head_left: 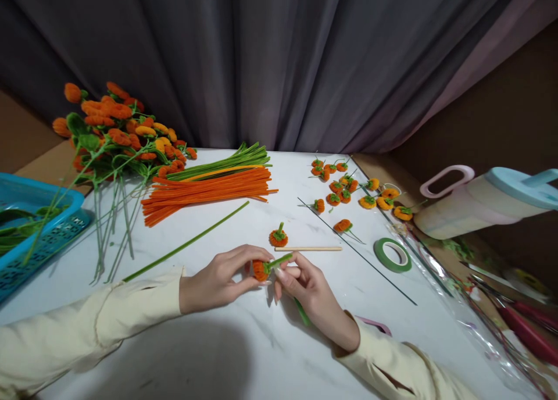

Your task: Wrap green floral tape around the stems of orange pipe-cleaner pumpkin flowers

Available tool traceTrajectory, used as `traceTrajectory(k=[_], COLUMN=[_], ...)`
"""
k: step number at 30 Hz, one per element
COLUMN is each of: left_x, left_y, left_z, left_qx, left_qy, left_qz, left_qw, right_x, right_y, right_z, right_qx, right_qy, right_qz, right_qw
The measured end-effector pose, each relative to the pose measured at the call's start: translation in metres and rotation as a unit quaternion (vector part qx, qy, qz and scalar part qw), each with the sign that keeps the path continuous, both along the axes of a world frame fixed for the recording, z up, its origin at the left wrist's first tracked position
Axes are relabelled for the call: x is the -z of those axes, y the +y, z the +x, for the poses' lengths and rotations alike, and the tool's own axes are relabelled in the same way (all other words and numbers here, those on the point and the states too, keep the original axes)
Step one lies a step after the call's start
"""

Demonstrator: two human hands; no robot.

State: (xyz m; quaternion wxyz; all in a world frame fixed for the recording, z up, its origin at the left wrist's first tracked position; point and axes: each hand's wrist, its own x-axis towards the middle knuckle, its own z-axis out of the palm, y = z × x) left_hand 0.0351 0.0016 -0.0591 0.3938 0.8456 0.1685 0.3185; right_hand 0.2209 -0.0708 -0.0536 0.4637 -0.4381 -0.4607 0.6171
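Note:
My left hand (229, 275) pinches a small orange chenille flower head (260, 270) between thumb and fingers. From its green base a short green pipe cleaner (279, 261) sticks out to the right, and my right hand (305, 289) is closed on it. A green strip (302, 313) hangs below the right palm; whether it joins the same piece is hidden. Just beyond my fingers, another orange flower head (278, 235) rests on the table with its green stub up. Beside it lies a thin wooden stick (308, 249).
Orange pipe cleaners (209, 190) and green ones (226, 163) lie behind. Finished flowers (117, 127) and a blue basket (43, 185) are at left. Right of my hands are small flower heads (344, 186), a dark wire (357, 252), green tape (405, 263), a tumbler (471, 205) and red-handled pliers (523, 330).

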Motion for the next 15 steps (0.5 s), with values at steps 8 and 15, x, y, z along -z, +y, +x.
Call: traceTrajectory(k=[8, 15], left_x=[0.0055, 0.0005], left_y=[-0.0021, 0.0002], left_z=[-0.0014, -0.0020], left_qx=[0.013, 0.051], left_qy=[-0.012, -0.028], left_qz=[0.031, 0.090], left_qw=[0.999, 0.994], right_x=[-0.0025, -0.0017], right_y=[-0.0016, -0.0022], right_z=[-0.0007, -0.0001], right_qx=[-0.016, -0.014], right_qy=[-0.047, -0.042], right_qz=[0.014, 0.020], right_qw=[0.999, 0.999])
